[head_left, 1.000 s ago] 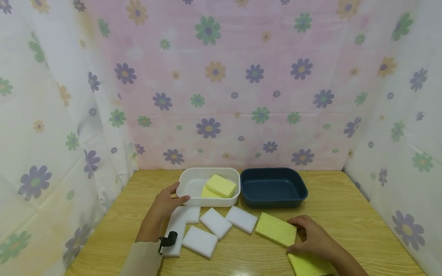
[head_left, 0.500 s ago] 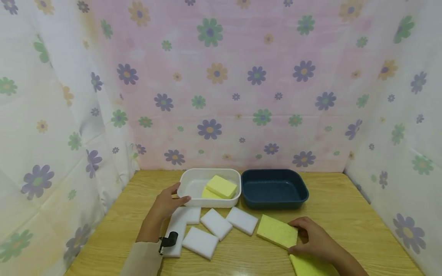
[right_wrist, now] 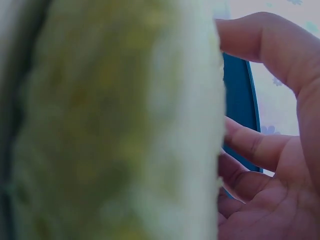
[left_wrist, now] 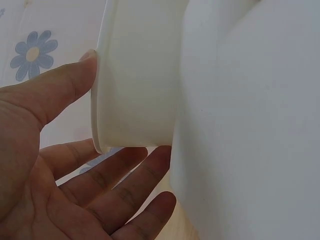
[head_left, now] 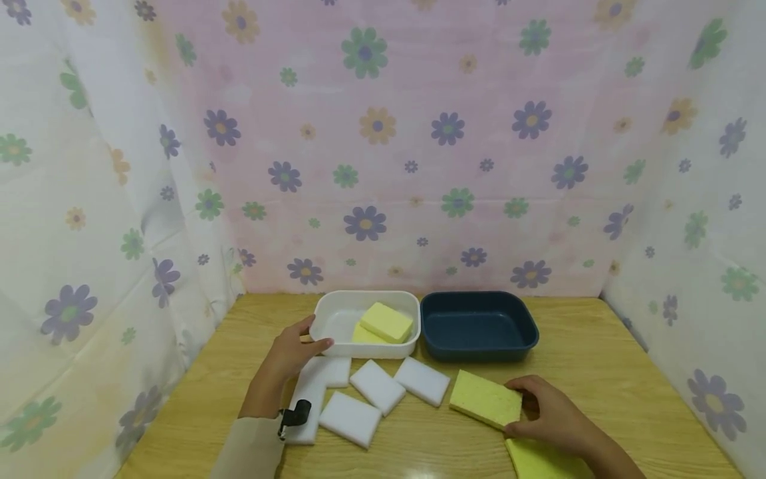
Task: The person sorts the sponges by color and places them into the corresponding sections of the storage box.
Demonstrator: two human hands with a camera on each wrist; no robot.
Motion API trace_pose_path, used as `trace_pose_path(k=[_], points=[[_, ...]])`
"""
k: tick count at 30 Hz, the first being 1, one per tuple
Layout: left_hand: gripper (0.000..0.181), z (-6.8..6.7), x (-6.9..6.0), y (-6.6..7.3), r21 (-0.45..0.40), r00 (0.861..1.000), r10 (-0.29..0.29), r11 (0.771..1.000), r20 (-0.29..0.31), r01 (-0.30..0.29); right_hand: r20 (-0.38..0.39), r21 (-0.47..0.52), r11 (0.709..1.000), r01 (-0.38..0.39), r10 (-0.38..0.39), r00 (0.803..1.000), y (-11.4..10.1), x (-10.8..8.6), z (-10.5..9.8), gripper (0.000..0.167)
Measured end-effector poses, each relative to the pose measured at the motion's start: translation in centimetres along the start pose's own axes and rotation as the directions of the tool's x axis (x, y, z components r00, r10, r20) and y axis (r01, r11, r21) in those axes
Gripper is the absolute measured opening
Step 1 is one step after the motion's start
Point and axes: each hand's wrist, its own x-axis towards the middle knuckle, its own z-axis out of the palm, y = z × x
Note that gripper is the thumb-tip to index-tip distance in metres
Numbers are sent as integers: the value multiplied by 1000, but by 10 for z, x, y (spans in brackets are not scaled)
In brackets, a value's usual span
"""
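Note:
My left hand (head_left: 296,346) holds the left end of a white rectangular tub (head_left: 365,350). In the left wrist view its thumb lies against the rim and its fingers reach along the wall. Two pale yellow sponges (head_left: 385,322) overlap inside the tub, toward its right side. On the table at the right, my right hand (head_left: 553,416) pinches the right end of a yellow rectangular sponge (head_left: 483,399) between thumb and fingers. Another yellow sponge (head_left: 541,459) lies partly hidden under that hand and forearm. In the right wrist view a blurred sponge edge (right_wrist: 125,120) fills the left side.
A dark blue tub (head_left: 479,351) stands against the white tub's right side, holding nothing visible. Several white sponges (head_left: 350,418) lie scattered in front of the white tub. The wooden table (head_left: 628,372) is enclosed by flowered cloth (head_left: 413,133) at the back and both sides.
Both hands keep their places on the white tub and the yellow sponge. The head view has shifted only slightly; nothing else has visibly moved.

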Motion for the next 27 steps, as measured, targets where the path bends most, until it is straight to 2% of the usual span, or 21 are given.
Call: trace_pose_path(k=[11,16,21,27], points=[[94,3,1,0,15,1000,-18,1000,-7,18,21,111,994,-15,12,1000,4,-2,-1,72],[94,3,1,0,11,1000,-16,1000,-5,16,20,129,991,-26,23,1000,5,-3,0,72],[94,3,0,0,17,1000,-19,1000,-4,19,14,124,992,-17,16,1000,7,-3,1,70],[93,5,0,-1,28,1000,-5,1000,-10,5,-18,71,997,34,-33,999,5,-4,1,69]])
